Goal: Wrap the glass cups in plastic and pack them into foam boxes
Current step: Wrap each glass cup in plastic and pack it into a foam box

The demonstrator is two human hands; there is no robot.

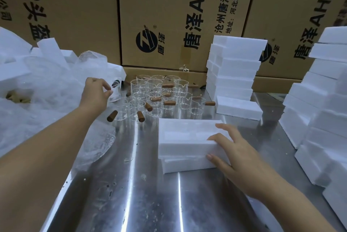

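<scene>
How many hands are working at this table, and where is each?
2. The left hand holds a glass cup at the left edge of the other glass cups; the right hand rests on the nearest foam box. No others show.

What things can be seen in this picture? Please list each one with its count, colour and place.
glass cups: about twenty, clear with brown handles, back middle of the table
held cup: one, clear, left edge of that cluster
foam box: one, white, table centre, lid slightly offset
middle foam stack: one, white, right of the cups, single box at its foot
right foam stacks: several, white, right edge
foam pieces: several, white, back left
plastic wrap: one pile, clear, left side
cartons: at least three, brown with black print, behind the table
table: one, shiny steel
left hand: pinches the held cup
right hand: rests on the foam box's right end
</scene>
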